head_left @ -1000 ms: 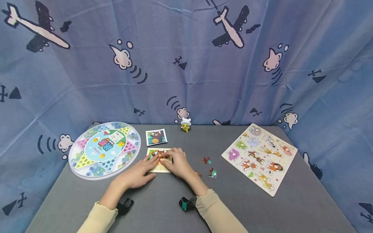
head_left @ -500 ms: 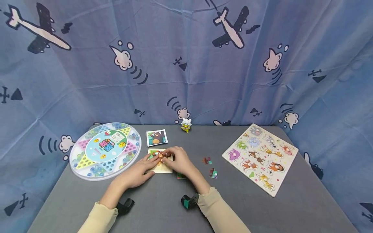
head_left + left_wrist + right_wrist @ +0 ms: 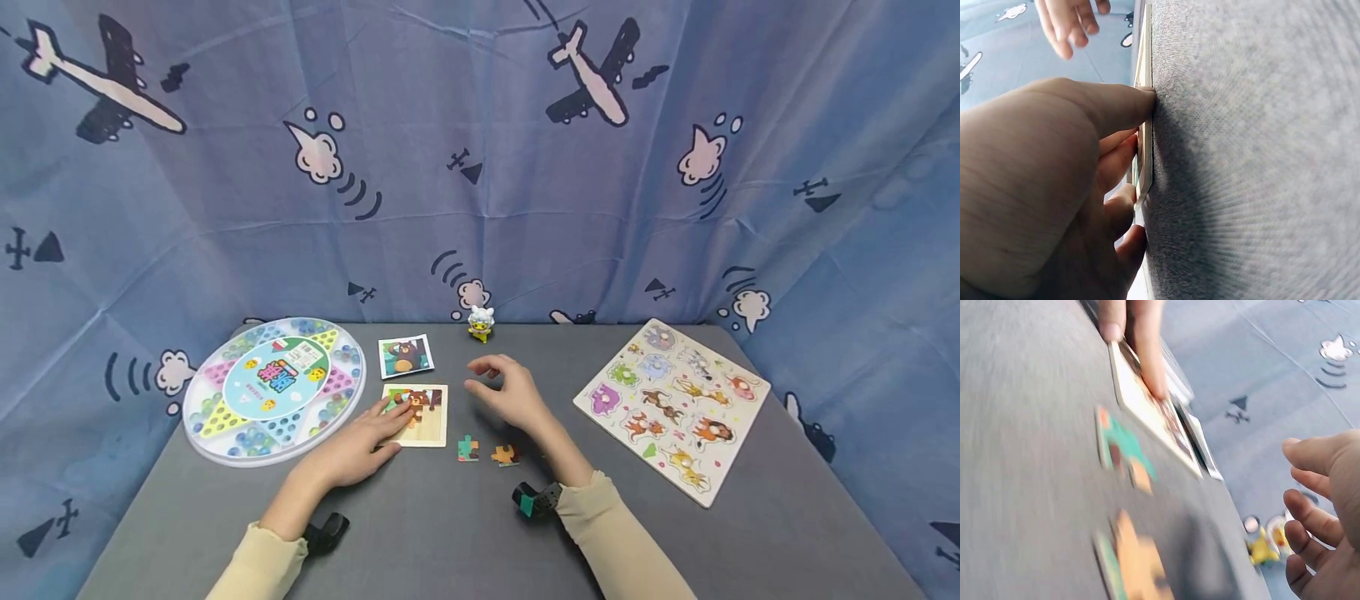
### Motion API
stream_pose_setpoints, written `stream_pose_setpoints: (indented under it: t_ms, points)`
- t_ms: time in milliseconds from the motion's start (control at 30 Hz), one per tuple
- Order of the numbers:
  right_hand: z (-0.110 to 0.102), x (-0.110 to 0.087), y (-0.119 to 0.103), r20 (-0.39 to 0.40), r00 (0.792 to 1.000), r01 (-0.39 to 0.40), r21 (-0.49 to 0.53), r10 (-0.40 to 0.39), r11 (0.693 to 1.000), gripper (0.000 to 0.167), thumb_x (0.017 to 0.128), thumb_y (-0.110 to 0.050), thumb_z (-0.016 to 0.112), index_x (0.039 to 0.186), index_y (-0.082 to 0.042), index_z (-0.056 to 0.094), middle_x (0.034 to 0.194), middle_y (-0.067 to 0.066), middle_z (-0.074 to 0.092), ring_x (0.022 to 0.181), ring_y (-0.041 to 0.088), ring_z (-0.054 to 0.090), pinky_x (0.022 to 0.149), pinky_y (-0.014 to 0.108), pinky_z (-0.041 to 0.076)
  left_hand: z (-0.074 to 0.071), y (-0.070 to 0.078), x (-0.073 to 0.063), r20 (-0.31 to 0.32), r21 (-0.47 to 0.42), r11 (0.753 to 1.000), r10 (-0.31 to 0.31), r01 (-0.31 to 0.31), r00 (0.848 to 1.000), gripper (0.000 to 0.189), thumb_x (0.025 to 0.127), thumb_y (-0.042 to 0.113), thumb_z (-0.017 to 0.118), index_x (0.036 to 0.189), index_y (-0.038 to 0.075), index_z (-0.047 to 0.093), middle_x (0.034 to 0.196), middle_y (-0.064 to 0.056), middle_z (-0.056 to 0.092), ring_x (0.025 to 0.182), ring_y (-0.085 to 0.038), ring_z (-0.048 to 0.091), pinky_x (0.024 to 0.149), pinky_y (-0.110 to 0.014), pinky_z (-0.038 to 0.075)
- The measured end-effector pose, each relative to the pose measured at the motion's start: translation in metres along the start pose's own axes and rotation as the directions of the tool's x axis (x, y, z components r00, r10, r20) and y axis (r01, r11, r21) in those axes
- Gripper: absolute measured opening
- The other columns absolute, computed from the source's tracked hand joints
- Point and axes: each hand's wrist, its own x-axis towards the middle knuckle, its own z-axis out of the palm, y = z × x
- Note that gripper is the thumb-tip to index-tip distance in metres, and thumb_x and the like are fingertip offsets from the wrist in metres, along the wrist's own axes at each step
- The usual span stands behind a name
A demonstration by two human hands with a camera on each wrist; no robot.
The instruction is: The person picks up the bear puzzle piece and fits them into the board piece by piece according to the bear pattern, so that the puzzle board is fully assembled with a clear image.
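A small wooden jigsaw tray [image 3: 429, 431] with a bear picture lies in front of me, its upper part filled with pieces and its lower part bare wood. My left hand [image 3: 351, 443] rests on its left side, fingers fairly straight over the picture. In the left wrist view the thumb touches the tray's edge. My right hand [image 3: 513, 396] is raised to the right of the tray, fingers loosely bent with nothing between them. Below it lie a teal jigsaw piece [image 3: 468, 449] and an orange jigsaw piece [image 3: 506, 455]. The right forearm hides the table beyond them.
Behind the tray lies a bear picture card [image 3: 406, 357]. A small yellow-and-white figurine [image 3: 481, 323] stands at the back edge. On the left is a round marble game board [image 3: 273, 379]; on the right, an animal peg puzzle board [image 3: 671, 408]. A printed blue curtain [image 3: 480, 167] hangs behind.
My right hand has let go of a dark brown piece, now at the tray's upper right, and moved right, uncovering the teal and orange pieces. The left hand has stayed on the tray.
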Motion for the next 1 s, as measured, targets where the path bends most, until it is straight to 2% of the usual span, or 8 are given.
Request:
stream_pose_setpoints:
  t_ms: [133,333,533,667,867,1000]
  points:
    - [-0.021,-0.008,0.018,-0.043,0.999,-0.032,0.02,0.033,0.999,0.031,0.098,-0.02,0.079,0.125,-0.007,0.075,0.118,0.012,0.071,0.108,0.031,0.065,0.093,0.049,0.055,0.0,0.0,0.0,-0.011,-0.008,1.0,0.015,-0.015,1.0,0.056,0.108,0.016,0.059,0.161,0.005,0.046,0.169,-0.014,0.039,0.158,-0.051,0.023,0.125,-0.067,0.026]
    - [-0.046,-0.023,0.047,-0.09,0.995,-0.05,-0.005,0.049,0.999,0.031,0.098,-0.018,0.078,0.125,-0.004,0.075,0.118,0.014,0.072,0.105,0.03,0.066,0.086,0.043,0.055,-0.001,0.0,-0.001,-0.009,-0.017,1.0,0.019,-0.02,1.0,0.055,0.108,0.016,0.059,0.161,0.004,0.046,0.169,-0.015,0.039,0.157,-0.052,0.023,0.125,-0.068,0.026]
    - [-0.065,-0.037,0.061,-0.106,0.994,-0.039,-0.013,0.038,0.999,0.03,0.097,-0.015,0.078,0.123,0.001,0.075,0.114,0.017,0.073,0.096,0.026,0.067,0.079,0.033,0.053,-0.001,0.002,-0.001,-0.003,-0.035,0.999,0.006,-0.006,1.0,0.055,0.109,0.017,0.058,0.161,0.004,0.045,0.169,-0.015,0.039,0.158,-0.052,0.022,0.125,-0.068,0.025]
    - [-0.072,-0.047,0.066,-0.061,0.998,-0.03,-0.025,0.028,0.999,0.029,0.097,-0.015,0.079,0.122,0.0,0.075,0.111,0.015,0.074,0.088,0.017,0.063,0.073,0.026,0.05,-0.001,0.001,-0.001,-0.001,-0.032,0.999,0.005,-0.005,1.0,0.055,0.109,0.017,0.058,0.161,0.004,0.045,0.169,-0.014,0.039,0.158,-0.051,0.022,0.125,-0.068,0.025]
    - [-0.076,-0.058,0.068,0.035,0.999,-0.036,-0.042,0.037,0.998,0.03,0.096,-0.016,0.08,0.123,-0.002,0.076,0.11,0.011,0.076,0.083,0.011,0.062,0.071,0.025,0.051,-0.001,0.001,-0.002,0.001,-0.026,1.0,0.004,-0.004,1.0,0.055,0.109,0.018,0.057,0.161,0.005,0.044,0.17,-0.014,0.038,0.158,-0.051,0.021,0.126,-0.067,0.024]
    - [-0.074,-0.06,0.072,0.049,0.998,-0.025,-0.029,0.027,0.999,0.03,0.095,-0.014,0.08,0.123,-0.003,0.076,0.109,0.009,0.076,0.08,0.009,0.06,0.069,0.024,0.05,-0.001,0.001,-0.002,0.0,-0.029,1.0,0.006,-0.006,1.0,0.055,0.11,0.019,0.057,0.162,0.006,0.044,0.17,-0.013,0.037,0.158,-0.052,0.02,0.126,-0.067,0.024]
